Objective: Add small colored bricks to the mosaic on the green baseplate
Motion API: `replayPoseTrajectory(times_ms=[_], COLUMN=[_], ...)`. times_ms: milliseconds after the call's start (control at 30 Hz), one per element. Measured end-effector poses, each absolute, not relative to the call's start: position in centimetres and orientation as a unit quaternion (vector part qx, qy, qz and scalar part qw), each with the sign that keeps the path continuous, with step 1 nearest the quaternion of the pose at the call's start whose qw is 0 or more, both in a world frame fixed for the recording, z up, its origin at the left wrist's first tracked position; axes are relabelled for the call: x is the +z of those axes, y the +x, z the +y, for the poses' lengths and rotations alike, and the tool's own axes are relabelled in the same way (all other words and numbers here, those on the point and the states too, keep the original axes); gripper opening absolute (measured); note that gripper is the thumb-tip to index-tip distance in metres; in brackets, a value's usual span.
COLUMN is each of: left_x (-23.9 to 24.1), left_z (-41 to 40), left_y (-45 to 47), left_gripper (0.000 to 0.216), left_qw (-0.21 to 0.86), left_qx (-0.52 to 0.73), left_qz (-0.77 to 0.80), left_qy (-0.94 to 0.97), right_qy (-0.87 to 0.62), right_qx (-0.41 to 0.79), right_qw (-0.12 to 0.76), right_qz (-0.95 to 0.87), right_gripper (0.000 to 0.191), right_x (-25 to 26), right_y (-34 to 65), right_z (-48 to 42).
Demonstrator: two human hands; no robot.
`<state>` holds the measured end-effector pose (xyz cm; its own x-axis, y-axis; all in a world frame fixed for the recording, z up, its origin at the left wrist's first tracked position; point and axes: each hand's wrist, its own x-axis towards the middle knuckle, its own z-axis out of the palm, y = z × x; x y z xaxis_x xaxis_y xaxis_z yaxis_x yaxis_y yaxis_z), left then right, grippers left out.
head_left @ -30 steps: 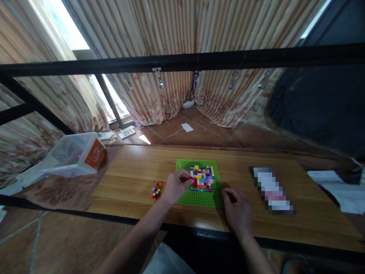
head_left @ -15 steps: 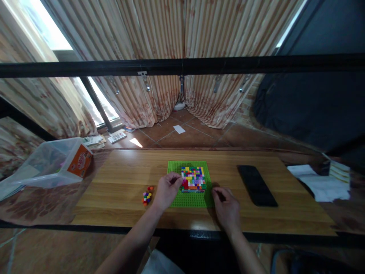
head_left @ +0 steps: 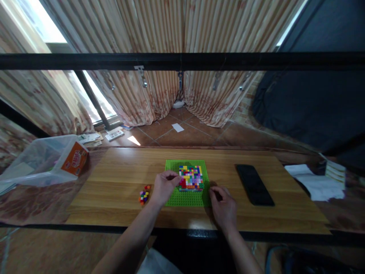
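A green studded baseplate [head_left: 186,201] lies on the wooden table, carrying a block of many small coloured building bricks [head_left: 191,178]. My left hand [head_left: 165,187] reaches over the plate's left side, thumb and forefinger pinched at the left edge of the brick block. Whatever is between those fingertips is too small and covered to make out. At the plate's right edge rests my right hand [head_left: 224,207], its thumb and forefinger curled together in a ring. I cannot tell whether they grip the edge or some small piece. Several loose bricks [head_left: 144,196] lie left of my left hand.
A black phone-like slab [head_left: 254,185] lies on the right of the wooden table [head_left: 114,171]. Beyond the left end stands a clear plastic bin [head_left: 42,160] with an orange label. White papers [head_left: 309,180] are off the right end. A black bar [head_left: 182,61] crosses above.
The whole view has shifted slightly, so things sit a little further left and up. Both hands keep nearly the same place on the baseplate, still pinched.
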<state>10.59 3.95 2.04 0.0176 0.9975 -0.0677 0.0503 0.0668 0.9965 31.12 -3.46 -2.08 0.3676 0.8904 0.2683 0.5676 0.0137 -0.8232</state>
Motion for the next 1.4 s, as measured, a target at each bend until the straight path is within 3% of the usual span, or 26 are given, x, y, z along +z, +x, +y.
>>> replayPoseTrajectory(times_ms=[333, 700, 1067, 1400], left_x=[1.9, 2.2, 1.2, 1.5], left_z=[3.9, 3.3, 4.3, 3.4], left_y=[11.2, 10.4, 11.3, 11.7], left_gripper=[0.021, 0.025, 0.018, 0.013], left_qw=[0.508, 0.579, 0.487, 0.475], left_qx=[0.472, 0.479, 0.451, 0.456], left_qz=[0.536, 0.490, 0.535, 0.550], left_qy=[0.482, 0.441, 0.522, 0.513], right_qy=[-0.695, -0.684, -0.707, -0.710], right_qx=[0.156, 0.140, 0.132, 0.114], right_qw=[0.445, 0.436, 0.410, 0.390], right_qz=[-0.543, -0.568, -0.560, -0.575], right_gripper=[0.028, 0.032, 0.036, 0.043], right_x=[-1.8, -2.5, -2.4, -2.8], right_y=[31.1, 31.5, 31.5, 32.0], right_z=[-3.6, -3.5, -3.6, -3.6])
